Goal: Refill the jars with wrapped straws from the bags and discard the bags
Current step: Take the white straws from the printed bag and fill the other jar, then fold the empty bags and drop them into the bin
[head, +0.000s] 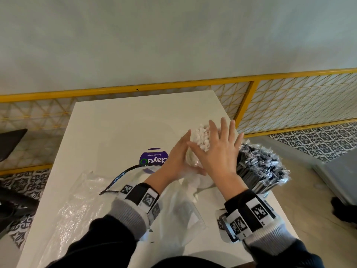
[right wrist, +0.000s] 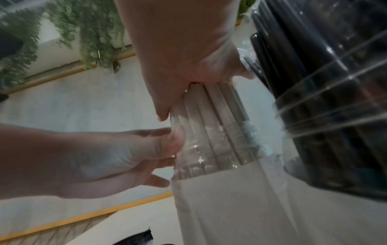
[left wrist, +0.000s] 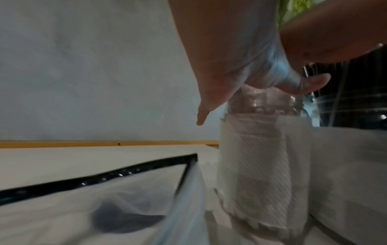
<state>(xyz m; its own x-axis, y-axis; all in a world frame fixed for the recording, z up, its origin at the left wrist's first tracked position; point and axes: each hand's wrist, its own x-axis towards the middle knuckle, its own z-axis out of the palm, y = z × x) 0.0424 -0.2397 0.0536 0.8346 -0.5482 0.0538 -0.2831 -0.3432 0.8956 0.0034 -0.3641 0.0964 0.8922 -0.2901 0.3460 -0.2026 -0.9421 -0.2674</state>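
Two hands meet over one clear jar [right wrist: 217, 159] near the middle of the white table [head: 108, 120]. We press our right hand [head: 218, 151] flat on the tops of the white wrapped straws [head: 201, 139] standing in that jar, fingers straight and spread, nothing gripped. From the right wrist view the palm sits on the straw ends, and the bundle runs down into the jar's neck. Our left hand [head: 178, 159] lies against the jar's left side, its fingers mostly straight along the clear wall, steadying it rather than closing round it. In the left wrist view the thumb [left wrist: 310, 82] reaches across the jar's front. A white paper wrap [left wrist: 257, 174] covers the lower part of the jar.

Just to the right stands a second clear jar [right wrist: 335, 119], packed with black wrapped straws [head: 258, 167] that fan out over its rim. Toward us, a crumpled clear plastic bag [head: 181, 206] lies on the table between our wrists. To the left another clear bag with a black zip edge [head: 119, 178] lies flat, partly over a round purple sticker [head: 152, 157] on the tabletop. Behind the table runs a yellow railing [head: 173, 86] with a lattice panel, and beyond it a pale wall. The right wrist view shows trailing green plants [right wrist: 87, 33] along a ledge.
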